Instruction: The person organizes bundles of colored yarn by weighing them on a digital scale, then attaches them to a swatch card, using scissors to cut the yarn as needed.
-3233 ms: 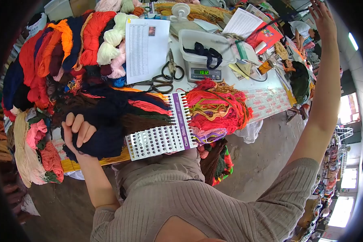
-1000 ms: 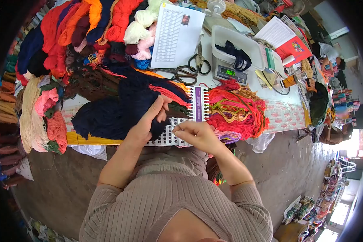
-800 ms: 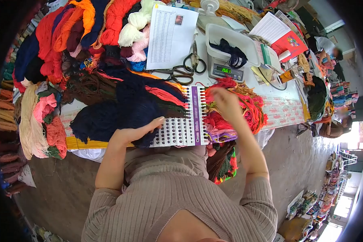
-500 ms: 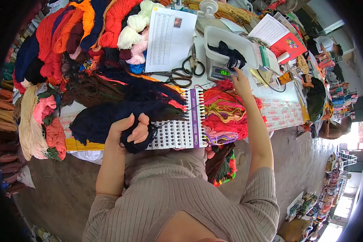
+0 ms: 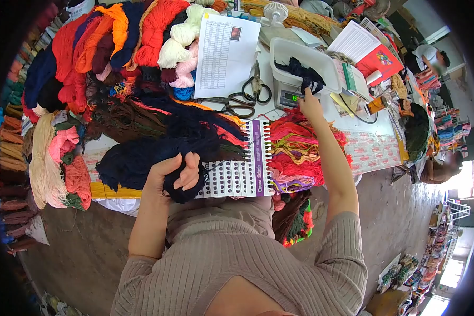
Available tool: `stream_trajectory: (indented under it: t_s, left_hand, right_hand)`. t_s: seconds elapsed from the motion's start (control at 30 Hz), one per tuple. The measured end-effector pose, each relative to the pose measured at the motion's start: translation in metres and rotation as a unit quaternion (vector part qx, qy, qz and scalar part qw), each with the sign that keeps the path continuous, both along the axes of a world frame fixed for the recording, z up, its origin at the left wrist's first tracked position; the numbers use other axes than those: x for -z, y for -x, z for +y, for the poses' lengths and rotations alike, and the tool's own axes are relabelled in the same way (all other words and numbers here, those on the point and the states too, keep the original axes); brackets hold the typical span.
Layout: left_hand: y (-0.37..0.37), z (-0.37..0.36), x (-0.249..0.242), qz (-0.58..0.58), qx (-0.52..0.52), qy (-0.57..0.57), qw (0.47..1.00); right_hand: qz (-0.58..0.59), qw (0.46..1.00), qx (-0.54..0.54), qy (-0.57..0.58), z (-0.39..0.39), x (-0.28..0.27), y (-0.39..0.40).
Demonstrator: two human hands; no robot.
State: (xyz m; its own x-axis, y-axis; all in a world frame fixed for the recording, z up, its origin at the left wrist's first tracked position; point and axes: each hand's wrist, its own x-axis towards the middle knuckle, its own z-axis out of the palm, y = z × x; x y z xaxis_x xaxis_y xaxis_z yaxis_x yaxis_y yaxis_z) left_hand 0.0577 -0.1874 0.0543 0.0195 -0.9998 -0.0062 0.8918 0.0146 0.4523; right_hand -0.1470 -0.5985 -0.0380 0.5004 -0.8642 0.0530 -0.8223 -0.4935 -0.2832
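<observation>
My left hand (image 5: 178,175) is closed round the end of a dark navy yarn bundle (image 5: 137,155) near the table's front edge. At the scale, my right hand (image 5: 310,104) has its fingers together on the end of a dark yarn strand (image 5: 300,73), which hangs over the rim of a white plastic tub (image 5: 326,60). The tub sits on a digital scale (image 5: 282,97) whose green display is partly hidden by my right hand. Between my hands lies a white perforated card (image 5: 234,176) with a purple strip, with pink and red threads (image 5: 295,152) to its right.
Scissors (image 5: 257,87) lie below a printed sheet (image 5: 224,55). Colourful skeins (image 5: 155,34) cover the back left. A small white fan (image 5: 275,13) stands behind the tub. Right of it are a red booklet (image 5: 376,62) and an amber jar (image 5: 376,104). Another person (image 5: 432,57) is at the far right.
My right hand has shifted slightly down and left relative to the tub, now covering part of the display. The strand hangs lower over the rim. The whole view has moved slightly.
</observation>
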Motion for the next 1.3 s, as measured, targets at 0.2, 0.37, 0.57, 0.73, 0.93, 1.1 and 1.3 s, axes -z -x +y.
stream_trajectory:
  t_s: [0.2,0.37,0.57,0.73,0.93,1.1,1.3]
  left_hand:
    - [-0.003,0.004,0.001,-0.006,0.003,0.018,1.000]
    - [0.003,-0.004,0.002,0.102,-0.076,0.124,0.984]
    - [0.007,-0.018,0.006,0.131,-0.036,0.168,0.976]
    - [0.020,-0.018,-0.001,0.101,-0.016,0.120,0.988]
    - [0.041,-0.029,0.006,0.062,0.021,0.113,0.991]
    - [0.039,-0.037,0.010,0.168,0.038,0.158,0.972]
    - [0.042,-0.041,0.000,0.041,-0.103,0.083,0.990]
  right_hand:
    - [-0.034,0.998,-0.008,0.059,-0.023,0.025,0.007]
    - [-0.116,0.981,-0.098,-0.122,0.069,-0.009,-0.009]
    - [-0.020,0.766,-0.447,-0.462,0.215,-0.099,-0.013]
    - [-0.189,0.772,-0.247,-0.554,0.206,-0.130,-0.020]
    - [-0.125,0.872,-0.305,-0.363,0.231,-0.148,-0.026]
    - [0.009,0.842,-0.383,-0.381,0.265,-0.173,-0.020]
    - [-0.231,0.906,-0.331,-0.124,0.256,-0.161,-0.020]
